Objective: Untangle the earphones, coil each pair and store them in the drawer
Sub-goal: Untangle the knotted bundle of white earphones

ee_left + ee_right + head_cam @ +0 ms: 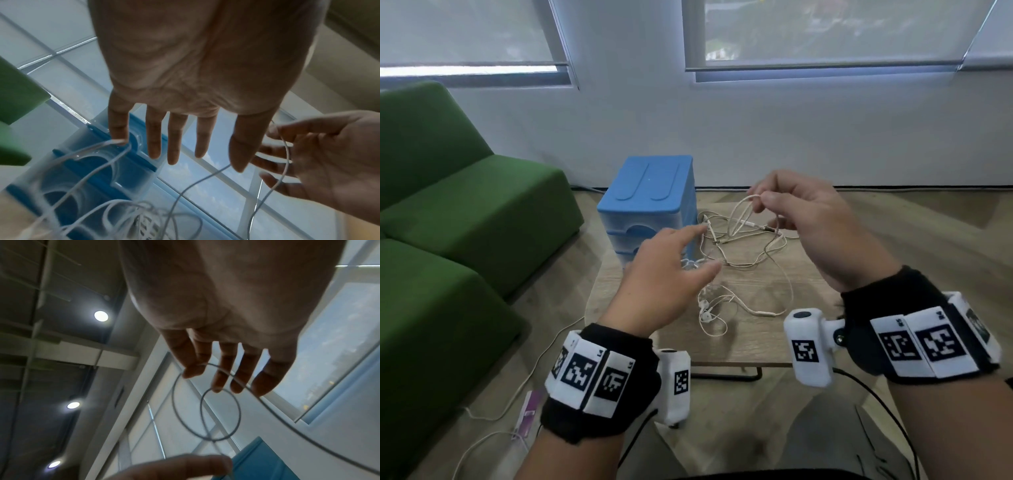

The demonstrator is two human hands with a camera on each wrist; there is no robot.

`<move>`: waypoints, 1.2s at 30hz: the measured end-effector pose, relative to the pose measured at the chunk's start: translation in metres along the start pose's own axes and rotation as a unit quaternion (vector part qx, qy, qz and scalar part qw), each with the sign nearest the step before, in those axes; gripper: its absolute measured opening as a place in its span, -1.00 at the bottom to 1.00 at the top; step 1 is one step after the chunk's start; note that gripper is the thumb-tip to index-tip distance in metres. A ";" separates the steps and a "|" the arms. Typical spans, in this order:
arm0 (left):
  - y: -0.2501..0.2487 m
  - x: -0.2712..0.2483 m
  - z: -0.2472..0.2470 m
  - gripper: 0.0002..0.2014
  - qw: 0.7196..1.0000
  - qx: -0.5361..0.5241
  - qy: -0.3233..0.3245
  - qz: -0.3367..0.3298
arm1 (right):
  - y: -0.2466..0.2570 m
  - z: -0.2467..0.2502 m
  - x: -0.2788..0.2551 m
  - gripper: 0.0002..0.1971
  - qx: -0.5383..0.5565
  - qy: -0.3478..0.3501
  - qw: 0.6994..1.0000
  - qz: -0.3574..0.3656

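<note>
A tangle of white earphones (739, 257) lies mid-table, with earbuds (705, 308) nearer me. My right hand (758, 202) is raised above it and pinches a few loops of cord (239, 410) between thumb and forefinger. The loops hang below that right hand (205, 378) and one strand trails down to the tangle. My left hand (698, 250) hovers with straight, spread fingers over the tangle's left side, beside the blue drawer unit (650, 205). In the left wrist view my left hand (205, 160) holds nothing, and a cord end lies by its outermost fingertip. The drawers look shut.
The small wooden table (756, 342) has the drawer unit at its far left corner. A green sofa (465, 205) stands to the left. On the floor at the left lie a white cable and a purple item (529, 411). A wall with windows is behind.
</note>
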State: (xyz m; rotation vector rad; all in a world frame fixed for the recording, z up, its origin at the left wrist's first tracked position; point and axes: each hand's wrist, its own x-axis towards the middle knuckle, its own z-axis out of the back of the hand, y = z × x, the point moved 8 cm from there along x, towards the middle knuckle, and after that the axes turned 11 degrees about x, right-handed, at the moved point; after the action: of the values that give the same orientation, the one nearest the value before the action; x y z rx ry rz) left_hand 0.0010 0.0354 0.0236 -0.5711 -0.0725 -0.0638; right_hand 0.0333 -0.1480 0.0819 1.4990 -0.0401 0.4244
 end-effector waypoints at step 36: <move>-0.025 0.011 0.010 -0.74 0.973 -0.191 -0.013 -0.128 | -0.018 -0.026 0.005 -0.87 -0.168 0.128 0.977 0.027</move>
State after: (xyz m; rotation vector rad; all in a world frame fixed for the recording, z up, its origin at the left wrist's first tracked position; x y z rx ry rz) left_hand 0.0098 0.0191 0.0460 -0.9463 -0.1617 -0.3272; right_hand 0.0375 -0.1219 0.0637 1.1039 0.0484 0.6196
